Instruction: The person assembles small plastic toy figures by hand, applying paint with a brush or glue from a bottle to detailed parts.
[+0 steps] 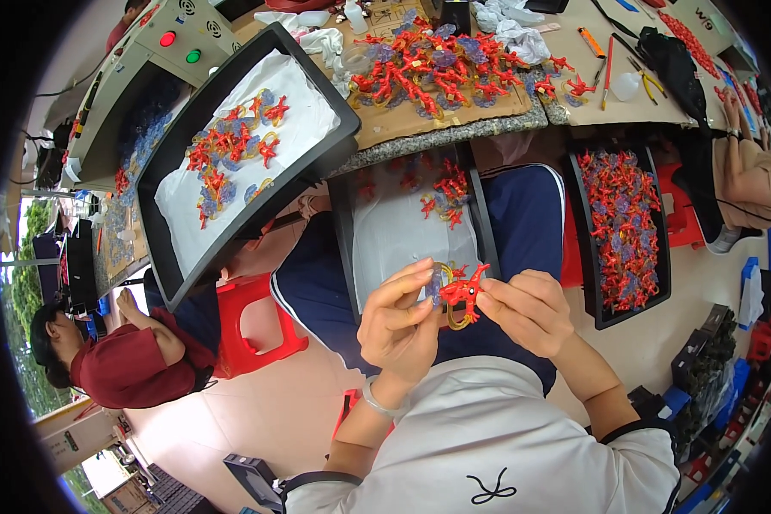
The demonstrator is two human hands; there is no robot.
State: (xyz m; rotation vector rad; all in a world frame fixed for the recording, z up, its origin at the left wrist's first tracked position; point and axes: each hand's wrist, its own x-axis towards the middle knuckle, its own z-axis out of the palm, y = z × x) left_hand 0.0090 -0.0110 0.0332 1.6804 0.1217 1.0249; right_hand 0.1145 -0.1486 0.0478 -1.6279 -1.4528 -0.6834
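- Cluttered worktop (454,128) stands ahead; a tray (347,248) rests on the lap.
- Left hand (400,321) pinches the red toy piece (463,294) from its left side.
- Right hand (527,310) pinches its right side; both hands are equally near.

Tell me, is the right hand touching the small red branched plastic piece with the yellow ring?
Touching. The head view shows the right hand pinching the small red branched plastic piece at its edge.

Lap tray (344,248) directly ahead: near half of its white lining bare, red pieces (444,193) clustered at far end. Right tray (589,283) fully heaped; tilted left tray (167,257) blocks leftward passage.
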